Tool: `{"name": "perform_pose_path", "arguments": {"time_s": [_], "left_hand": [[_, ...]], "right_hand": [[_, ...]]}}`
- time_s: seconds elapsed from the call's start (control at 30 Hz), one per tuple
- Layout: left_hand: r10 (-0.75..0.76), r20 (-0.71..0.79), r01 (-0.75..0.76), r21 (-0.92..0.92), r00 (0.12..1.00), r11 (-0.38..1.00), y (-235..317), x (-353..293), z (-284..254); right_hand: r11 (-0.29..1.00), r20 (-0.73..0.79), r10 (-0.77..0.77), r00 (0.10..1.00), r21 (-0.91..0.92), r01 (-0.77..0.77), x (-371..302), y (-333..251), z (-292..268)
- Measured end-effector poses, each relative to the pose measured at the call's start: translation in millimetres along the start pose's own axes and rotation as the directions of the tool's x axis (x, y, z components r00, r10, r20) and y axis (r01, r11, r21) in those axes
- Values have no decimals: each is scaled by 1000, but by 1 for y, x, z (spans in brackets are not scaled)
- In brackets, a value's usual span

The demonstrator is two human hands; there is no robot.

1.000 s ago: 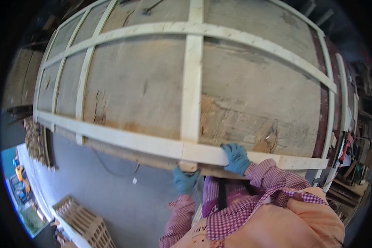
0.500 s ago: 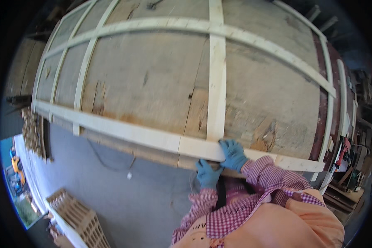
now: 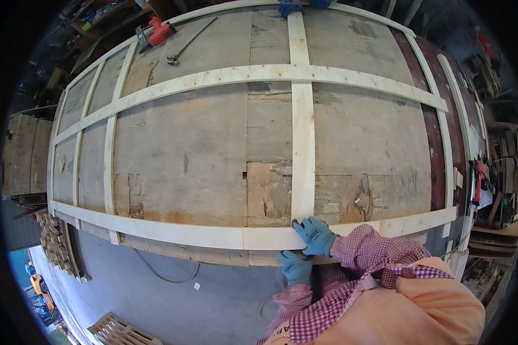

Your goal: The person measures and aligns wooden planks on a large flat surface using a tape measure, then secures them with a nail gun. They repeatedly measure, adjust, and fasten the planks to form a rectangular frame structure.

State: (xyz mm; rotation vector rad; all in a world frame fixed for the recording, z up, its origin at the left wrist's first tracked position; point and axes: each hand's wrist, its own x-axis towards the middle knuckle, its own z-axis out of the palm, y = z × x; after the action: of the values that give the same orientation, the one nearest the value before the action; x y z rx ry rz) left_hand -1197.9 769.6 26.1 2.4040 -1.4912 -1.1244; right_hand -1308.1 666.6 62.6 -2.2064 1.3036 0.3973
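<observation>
A frame of pale wooden strips lies over a large worn plywood tabletop (image 3: 184, 155). My right hand (image 3: 316, 236), in a blue work glove, is closed over the near wooden strip (image 3: 172, 231), where a crosspiece (image 3: 303, 155) meets it. Just below and to the left, my left hand (image 3: 296, 267), gloved alike, has its fingers curled at the table's near edge, under that strip; what they grip is hidden. At the far end of the same crosspiece are another person's blue-gloved hands (image 3: 291, 8).
A claw hammer (image 3: 191, 41) and a red power tool (image 3: 158, 33) lie on the far left of the tabletop. Stacked wood (image 3: 57, 241) stands off the left side, a slatted pallet (image 3: 121, 330) on the grey floor. Boards and tools crowd the right.
The view has tilted up, bringing the far edge, the hammer, the red tool and the other person's hands into sight. My hands stay at the same joint, the right shifted slightly over it.
</observation>
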Motion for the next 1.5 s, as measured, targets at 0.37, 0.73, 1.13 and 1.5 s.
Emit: {"name": "perform_pose_path", "arguments": {"time_s": [0.37,0.73,1.13,1.5], "left_hand": [[114,191,-88,-141,975,986,4,-46,61],[134,87,-136,25,987,990,23,-52,45],[63,24,-63,2,998,998,34,-55,56],[157,95,-162,47,983,986,17,-60,15]], "right_hand": [[996,21,-6,1000,-93,8,-5,1,1],[720,-489,596,637,676,-155,-100,215,-41],[629,175,-222,959,-726,278,13,120,-20],[782,62,-266,962,-569,253,7,115,-16]]}}
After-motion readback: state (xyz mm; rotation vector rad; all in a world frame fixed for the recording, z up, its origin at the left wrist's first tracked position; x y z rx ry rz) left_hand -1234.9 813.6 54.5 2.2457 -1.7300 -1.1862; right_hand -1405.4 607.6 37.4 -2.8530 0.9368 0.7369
